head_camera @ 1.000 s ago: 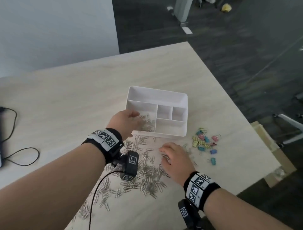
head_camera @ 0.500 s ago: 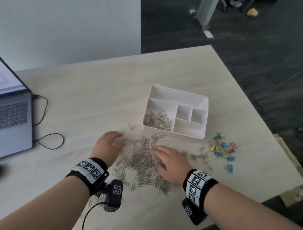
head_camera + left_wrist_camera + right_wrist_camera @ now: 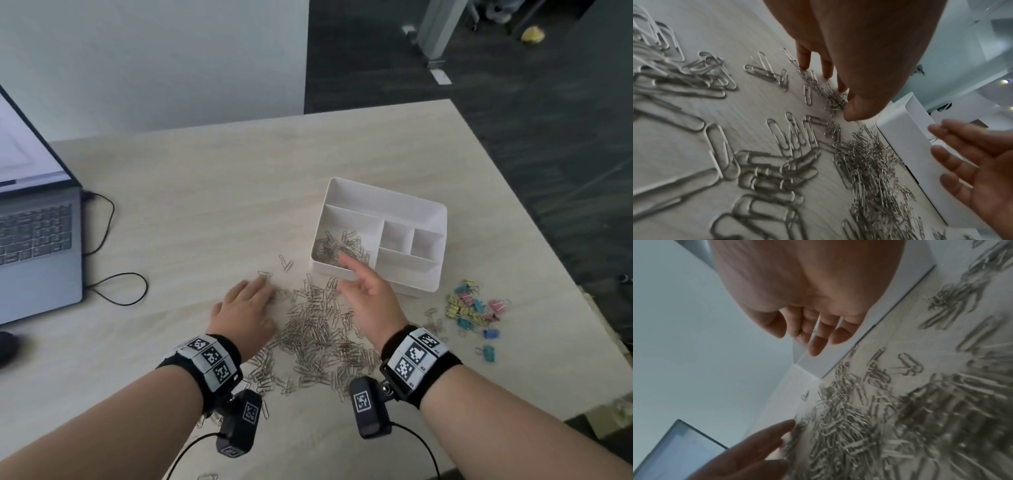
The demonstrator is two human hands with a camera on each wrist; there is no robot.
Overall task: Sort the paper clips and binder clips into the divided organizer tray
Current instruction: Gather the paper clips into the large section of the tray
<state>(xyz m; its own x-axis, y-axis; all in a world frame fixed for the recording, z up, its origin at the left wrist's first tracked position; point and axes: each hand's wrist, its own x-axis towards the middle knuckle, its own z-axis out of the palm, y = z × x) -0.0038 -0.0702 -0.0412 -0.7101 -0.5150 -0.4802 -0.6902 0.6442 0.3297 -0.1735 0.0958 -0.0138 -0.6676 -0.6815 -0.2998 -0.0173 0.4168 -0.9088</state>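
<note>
A white divided tray [image 3: 387,193] sits right of centre on the table, with silver paper clips [image 3: 342,246] in its near-left compartment. A big loose pile of paper clips [image 3: 318,329] is spread in front of it. Coloured binder clips [image 3: 472,308] lie to the tray's right. My left hand [image 3: 265,286] lies flat on the pile's left edge, fingertips [image 3: 826,76] touching clips. My right hand [image 3: 352,274] hovers with fingers spread at the tray's near-left corner [image 3: 906,129], palm turned left. A clip or two may hang at its fingers [image 3: 818,347]; I cannot tell.
An open laptop [image 3: 34,233] with a black cable [image 3: 116,287] stands at the left. A dark object [image 3: 7,346] shows at the left edge. The table's right edge drops to dark floor, with a cardboard box [image 3: 609,411] below.
My left hand came back from the tray to the pile's left edge. My right hand has lifted off the pile and moved up to the tray's near-left compartment.
</note>
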